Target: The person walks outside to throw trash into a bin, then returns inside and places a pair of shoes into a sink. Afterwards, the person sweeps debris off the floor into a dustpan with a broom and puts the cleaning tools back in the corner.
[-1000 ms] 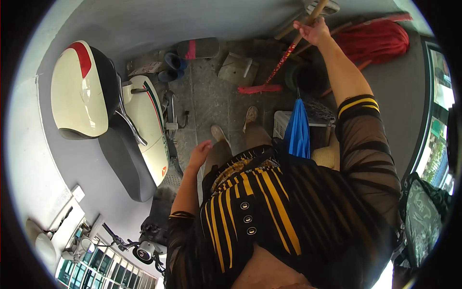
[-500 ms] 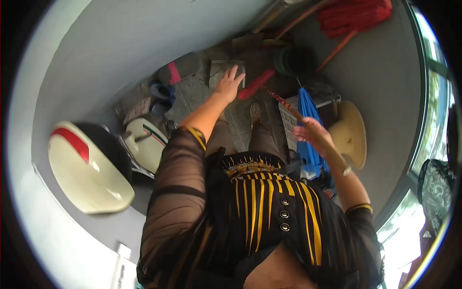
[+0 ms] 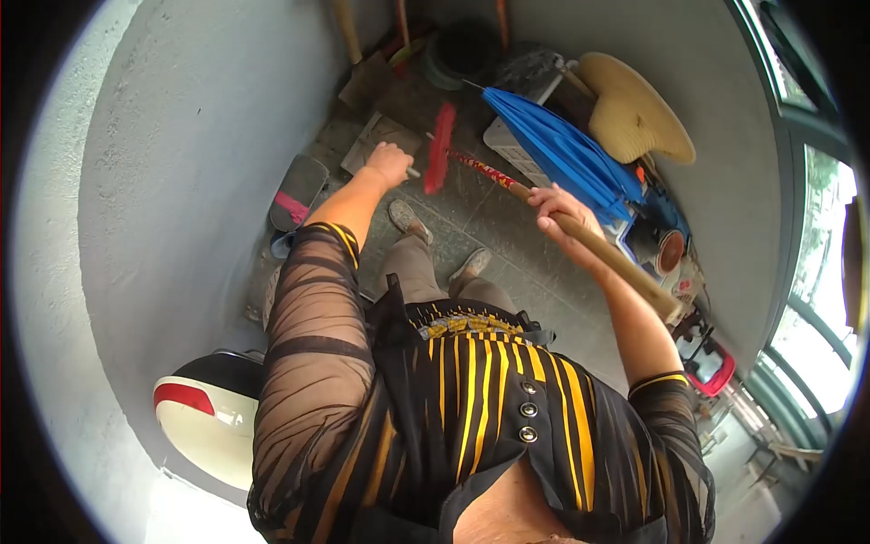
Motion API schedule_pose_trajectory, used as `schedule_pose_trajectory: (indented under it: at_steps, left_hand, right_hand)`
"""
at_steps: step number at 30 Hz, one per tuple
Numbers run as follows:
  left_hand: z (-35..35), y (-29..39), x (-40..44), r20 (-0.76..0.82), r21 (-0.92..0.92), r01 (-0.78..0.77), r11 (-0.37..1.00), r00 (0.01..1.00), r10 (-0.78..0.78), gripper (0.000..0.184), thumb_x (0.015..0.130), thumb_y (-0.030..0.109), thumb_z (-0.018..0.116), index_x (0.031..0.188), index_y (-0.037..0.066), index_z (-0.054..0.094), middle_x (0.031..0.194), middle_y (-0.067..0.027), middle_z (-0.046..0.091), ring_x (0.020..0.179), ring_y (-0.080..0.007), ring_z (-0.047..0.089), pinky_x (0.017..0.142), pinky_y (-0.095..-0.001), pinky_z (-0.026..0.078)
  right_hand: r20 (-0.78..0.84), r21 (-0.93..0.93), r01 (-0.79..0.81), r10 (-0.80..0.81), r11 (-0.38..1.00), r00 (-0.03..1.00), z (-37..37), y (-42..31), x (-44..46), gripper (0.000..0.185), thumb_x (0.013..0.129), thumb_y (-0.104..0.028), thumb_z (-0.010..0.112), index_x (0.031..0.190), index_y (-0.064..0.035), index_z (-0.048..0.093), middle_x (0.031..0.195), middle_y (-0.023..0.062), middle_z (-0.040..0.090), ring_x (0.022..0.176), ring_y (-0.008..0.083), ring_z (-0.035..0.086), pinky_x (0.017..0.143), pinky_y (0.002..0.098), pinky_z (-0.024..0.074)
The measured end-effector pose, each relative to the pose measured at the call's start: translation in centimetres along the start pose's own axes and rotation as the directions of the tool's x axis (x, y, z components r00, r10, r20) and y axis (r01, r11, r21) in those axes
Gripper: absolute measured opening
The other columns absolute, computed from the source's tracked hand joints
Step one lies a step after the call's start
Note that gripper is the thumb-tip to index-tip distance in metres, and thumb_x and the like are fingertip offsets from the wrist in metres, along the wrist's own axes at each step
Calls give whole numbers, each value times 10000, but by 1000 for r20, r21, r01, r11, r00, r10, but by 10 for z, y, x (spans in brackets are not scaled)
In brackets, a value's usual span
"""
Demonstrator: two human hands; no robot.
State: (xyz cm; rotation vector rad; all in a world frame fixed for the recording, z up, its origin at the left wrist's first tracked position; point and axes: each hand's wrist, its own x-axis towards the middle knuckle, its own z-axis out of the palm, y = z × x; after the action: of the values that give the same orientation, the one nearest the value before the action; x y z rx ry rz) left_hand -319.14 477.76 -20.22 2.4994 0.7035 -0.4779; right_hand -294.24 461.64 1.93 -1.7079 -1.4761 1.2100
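Note:
My left hand [image 3: 390, 164] is closed around a thin grey handle [image 3: 413, 172], whose end sticks out beside the fist. Just past it lies a flat, greyish square dustpan [image 3: 367, 138]; the join to the handle is hidden by the hand. My right hand [image 3: 565, 214] grips a broom [image 3: 603, 249] by its wooden pole. The pole slants down to a red-patterned lower part and a red broom head [image 3: 439, 150], close to the right of my left hand and over the floor.
A folded blue umbrella [image 3: 557, 145] lies over a white crate [image 3: 518, 150], below a straw hat [image 3: 639, 104]. A dark bucket [image 3: 459, 54] stands at the back. Left are a grey slipper-like item with a pink band [image 3: 294, 204] and a cream scooter part [image 3: 207, 419].
My left hand went from open, fingers spread, to closed on the grey handle. The view has turned and shifted; the right hand keeps hold of the broom, its head now nearer the left hand.

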Motion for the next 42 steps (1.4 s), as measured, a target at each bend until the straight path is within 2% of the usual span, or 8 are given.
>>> schedule_pose_trajectory:
  at_steps: [4,6,18,22,24,32,36,42]
  left_hand:
    - [-5,80,-7,-145,-216,-55,975,989,24,211,685,205,582,867,99,560,788,-119,584,802,-284,541,709,-388,403]
    - [-4,129,-12,-188,-323,-24,946,981,-39,233,699,201,570,898,85,537,781,-155,577,775,-316,545,677,-411,416]
    - [38,391,-24,-156,-384,-142,912,984,88,261,745,232,532,977,117,504,842,-152,577,819,-337,536,694,-409,419]
    - [62,472,-20,-149,-731,-256,633,964,219,389,744,267,534,1063,61,449,990,-178,543,934,-310,520,762,-374,413]
    - [74,505,-26,-45,-721,-282,633,931,363,374,748,258,533,1049,54,445,983,-195,538,938,-328,511,763,-371,411]
    - [66,618,-15,-34,-665,-486,567,779,626,401,737,221,493,1070,49,350,975,-213,517,912,-365,499,774,-413,395]
    - [36,671,-9,68,-636,-487,599,737,672,410,727,172,485,1089,40,345,987,-220,516,913,-367,500,769,-412,406]
    - [55,745,18,-13,-542,-728,420,507,862,313,695,180,525,951,23,438,833,-172,574,773,-324,557,665,-404,440]
  right_hand:
    - [102,-56,217,-210,975,972,-30,-16,-43,122,739,-152,573,766,-53,506,781,46,556,822,175,532,843,310,363]
    - [55,20,-108,107,994,993,-34,-14,-76,124,743,-149,572,781,-49,509,740,36,547,752,118,519,713,265,410]
    - [-381,583,105,158,806,911,-55,12,-276,180,712,-133,609,844,-39,530,706,-4,510,670,63,457,617,220,396]
    - [-544,352,119,100,928,833,-40,81,-329,258,643,-150,652,824,-35,509,734,54,495,700,149,485,655,270,401]
    - [-653,5,-10,11,1000,758,-31,115,-364,264,606,-126,650,819,-35,522,778,88,508,738,222,509,683,301,417]
    - [-809,-312,-435,4,845,588,-63,126,-448,335,563,-62,580,894,-96,541,879,80,533,854,274,489,743,346,417]
    - [-766,290,-347,434,892,474,-79,156,-485,330,668,-74,569,992,-77,512,839,89,567,793,216,555,698,299,442]
    - [-705,428,-326,537,843,463,-110,173,-558,406,716,-78,554,1111,-120,468,764,54,562,673,150,543,601,269,447]
